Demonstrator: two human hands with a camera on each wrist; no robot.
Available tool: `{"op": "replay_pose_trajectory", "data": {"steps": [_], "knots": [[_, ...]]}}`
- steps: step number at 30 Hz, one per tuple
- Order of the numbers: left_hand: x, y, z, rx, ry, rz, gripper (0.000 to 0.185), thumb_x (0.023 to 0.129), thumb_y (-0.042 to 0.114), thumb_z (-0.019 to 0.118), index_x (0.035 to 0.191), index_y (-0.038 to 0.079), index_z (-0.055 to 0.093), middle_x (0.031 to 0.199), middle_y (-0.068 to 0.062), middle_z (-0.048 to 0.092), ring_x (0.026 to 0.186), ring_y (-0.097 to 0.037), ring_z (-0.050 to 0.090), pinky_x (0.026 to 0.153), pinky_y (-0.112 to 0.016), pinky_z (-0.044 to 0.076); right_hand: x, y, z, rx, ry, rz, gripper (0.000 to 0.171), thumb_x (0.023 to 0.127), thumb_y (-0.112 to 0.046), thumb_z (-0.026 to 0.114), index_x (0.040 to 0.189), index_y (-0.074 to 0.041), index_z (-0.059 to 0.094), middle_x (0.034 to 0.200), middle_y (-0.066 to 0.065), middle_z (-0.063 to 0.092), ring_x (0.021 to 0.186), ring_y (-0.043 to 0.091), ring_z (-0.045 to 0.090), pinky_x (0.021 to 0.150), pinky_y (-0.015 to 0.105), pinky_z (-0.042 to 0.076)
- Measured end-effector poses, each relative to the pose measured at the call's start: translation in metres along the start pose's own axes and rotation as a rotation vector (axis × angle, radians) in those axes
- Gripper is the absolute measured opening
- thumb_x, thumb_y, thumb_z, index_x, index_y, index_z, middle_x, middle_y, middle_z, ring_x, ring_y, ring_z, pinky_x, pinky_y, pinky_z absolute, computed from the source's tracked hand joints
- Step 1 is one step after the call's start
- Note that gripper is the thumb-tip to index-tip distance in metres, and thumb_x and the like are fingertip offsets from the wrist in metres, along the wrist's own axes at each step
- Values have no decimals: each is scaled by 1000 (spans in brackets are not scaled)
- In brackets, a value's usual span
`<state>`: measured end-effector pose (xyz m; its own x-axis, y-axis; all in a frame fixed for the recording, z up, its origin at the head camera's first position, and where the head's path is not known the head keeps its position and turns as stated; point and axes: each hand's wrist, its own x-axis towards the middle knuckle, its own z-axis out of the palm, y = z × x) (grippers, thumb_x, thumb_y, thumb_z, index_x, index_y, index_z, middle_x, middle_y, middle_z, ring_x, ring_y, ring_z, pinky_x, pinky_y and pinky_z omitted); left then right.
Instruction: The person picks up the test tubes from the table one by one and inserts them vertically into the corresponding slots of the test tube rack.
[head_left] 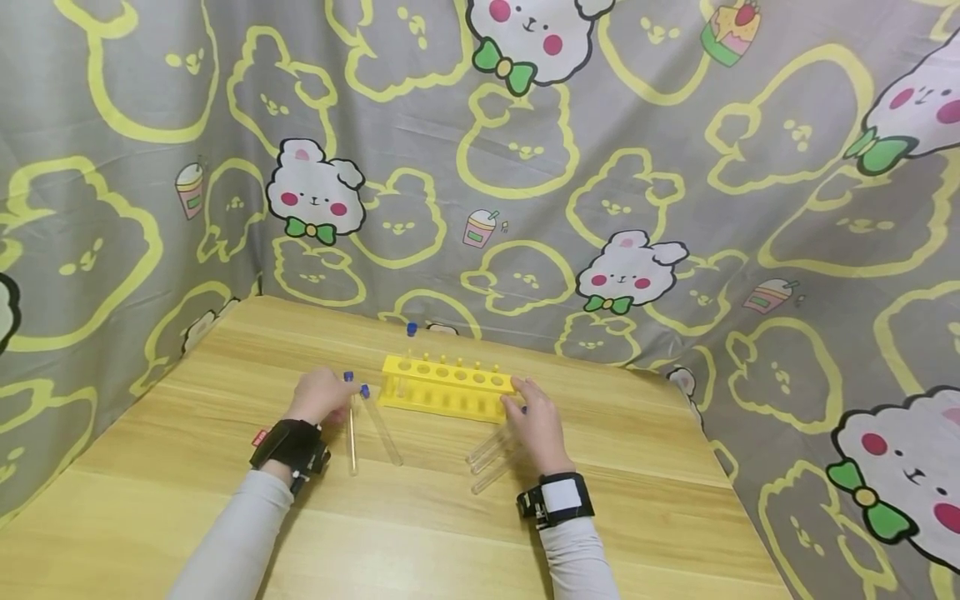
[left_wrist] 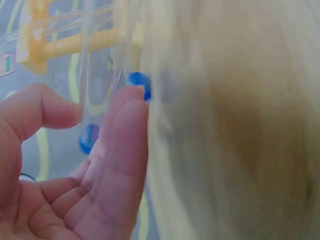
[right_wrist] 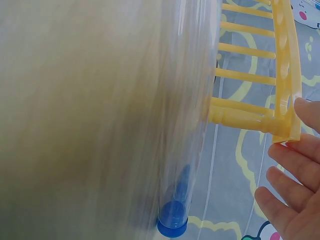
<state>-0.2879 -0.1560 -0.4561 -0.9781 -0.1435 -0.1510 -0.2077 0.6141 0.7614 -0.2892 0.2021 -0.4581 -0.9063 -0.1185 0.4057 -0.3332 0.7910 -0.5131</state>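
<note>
Tubes lie loose mid-desk from the head view: two blue-capped tubes (head_left: pixel 367 425) just beside the left hand (head_left: pixel 318 396), clear tubes (head_left: pixel 491 457) under the right hand (head_left: pixel 536 425), whose fingers touch the yellow rack (head_left: pixel 446 387). A nudge could roll them, though desk edges are well apart.

Left wrist view: fingers relaxed, touching a blue cap (left_wrist: pixel 140 85), gripping nothing.

Right wrist view: fingers straight beside the rack corner.

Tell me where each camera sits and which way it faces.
Head: worn high, looks forward and down at the table; shows both sleeves, left hand by two tubes, right hand at the rack.
Left wrist: looks past the palm at blue caps.
Right wrist: looks past fingertips touching the rack.
All three show the rack.
</note>
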Motion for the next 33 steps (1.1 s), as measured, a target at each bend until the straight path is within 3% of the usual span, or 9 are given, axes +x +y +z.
{"op": "replay_pose_trajectory", "data": {"steps": [3,6,10,14,21,25,29,33], "knots": [[-4,3,-7,-15,31,33,34,90,31,61,65,9,59,52,-2,61,47,-16,57,47,-25,40,0,-1,-1,5,-1,7,45,92,-26,67,130,-3,59,135,17,60,134,34,49,109,49,40],[-9,8,-14,-45,65,66,26,90,29,60,76,8,56,59,-2,61,54,-16,58,50,-26,40,0,-1,-1,6,-2,8,45,92,-26,67,130,-4,60,135,17,60,135,33,49,109,48,40],[-18,18,-23,-110,122,124,23,89,25,59,97,4,54,84,-13,68,66,-18,66,58,-27,50,1,0,-1,-1,2,2,45,92,-26,67,130,-3,60,134,17,60,134,33,49,109,48,40],[-25,31,-30,-177,180,194,29,87,21,60,108,2,52,103,-21,65,74,-24,69,64,-29,58,1,0,0,-8,6,-2,45,92,-26,67,130,-3,60,134,17,60,134,33,49,109,48,40],[-36,66,-38,-184,286,323,30,85,21,63,111,8,54,101,-15,66,81,-27,67,61,-29,55,0,-1,-1,-8,11,-9,44,91,-25,68,129,-3,60,133,17,60,133,34,50,108,48,41],[-45,93,-38,-215,303,413,31,85,20,65,111,8,54,99,-13,65,85,-27,66,69,-33,56,0,-1,-1,-6,2,-4,45,92,-25,67,130,-3,60,134,17,60,134,34,49,108,48,41],[-51,118,-33,-226,324,491,30,85,21,66,111,11,55,97,-8,65,88,-25,63,75,-35,52,0,-1,-1,-4,-2,-4,45,92,-25,68,130,-4,60,134,17,60,134,34,49,108,48,41],[-48,139,-22,-254,345,569,26,84,17,66,107,11,56,91,-8,67,83,-23,64,74,-35,52,0,-1,-1,-10,9,-12,44,91,-25,68,129,-4,60,133,17,61,133,34,50,107,49,42]]}}
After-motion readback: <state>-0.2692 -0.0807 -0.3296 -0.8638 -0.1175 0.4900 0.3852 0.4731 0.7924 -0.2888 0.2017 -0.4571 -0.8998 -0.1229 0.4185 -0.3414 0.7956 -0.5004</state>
